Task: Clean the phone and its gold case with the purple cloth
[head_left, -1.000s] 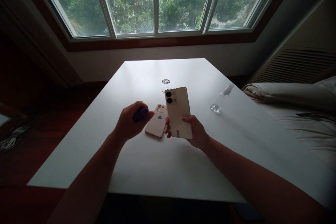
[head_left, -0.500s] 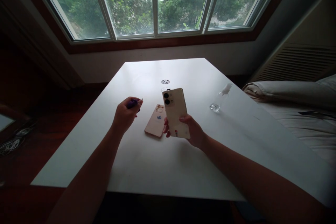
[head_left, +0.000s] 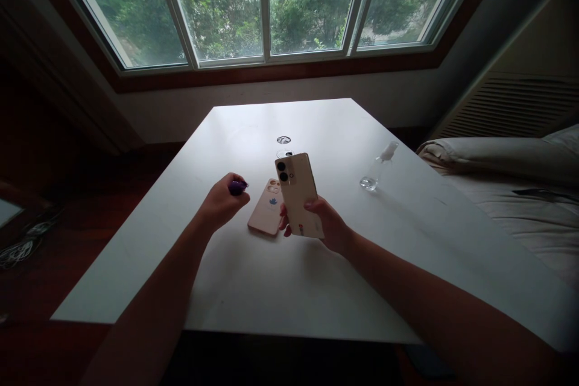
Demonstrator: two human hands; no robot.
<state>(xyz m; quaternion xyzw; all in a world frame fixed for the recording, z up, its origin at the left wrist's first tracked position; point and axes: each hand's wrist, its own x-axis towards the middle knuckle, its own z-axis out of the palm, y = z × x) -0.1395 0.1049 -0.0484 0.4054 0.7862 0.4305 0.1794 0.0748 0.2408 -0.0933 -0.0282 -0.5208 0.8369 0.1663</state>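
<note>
The left hand [head_left: 221,204] has moved nearer the phone [head_left: 298,199], its fingers wrapped round a purple object [head_left: 236,187]. Apart from it, the right hand [head_left: 329,224] clasps the phone above the table [head_left: 280,295], back showing. Holding its edges firmly, clear of the lenses [head_left: 281,167], seems wise. Just beyond lies a pink case [head_left: 265,216]; a clear bottle [head_left: 370,181] stands off right.
</note>
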